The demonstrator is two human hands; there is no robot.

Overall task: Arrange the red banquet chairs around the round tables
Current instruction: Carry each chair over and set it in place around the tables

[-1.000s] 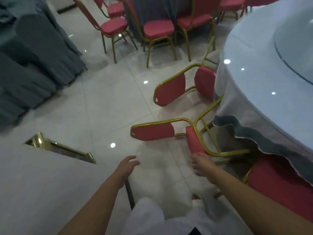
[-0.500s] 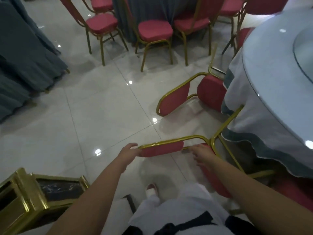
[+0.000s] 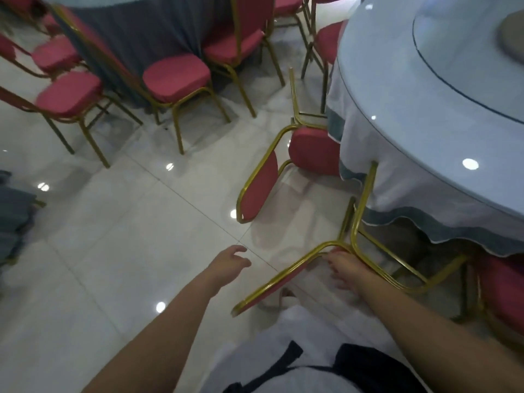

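A red banquet chair with a gold frame (image 3: 272, 283) lies tipped in front of me, its legs reaching up against the white-clothed round table (image 3: 419, 114). My right hand (image 3: 344, 265) grips this chair where the backrest frame meets the seat. My left hand (image 3: 231, 260) hovers open to the left of the backrest, clear of it. A second tipped red chair (image 3: 259, 184) lies on the floor farther away, its seat (image 3: 313, 150) against the tablecloth.
Several upright red chairs (image 3: 175, 76) stand around a dark-skirted table (image 3: 147, 26) at the top. Another red seat (image 3: 502, 290) sits at the lower right under the table's edge. Glossy white tiled floor (image 3: 113, 236) spreads to the left. My foot (image 3: 286, 297) is beneath the backrest.
My left hand has let go of the backrest's top rail and moved left. The near chair has swung, its backrest now pointing toward my feet. The view has shifted right.
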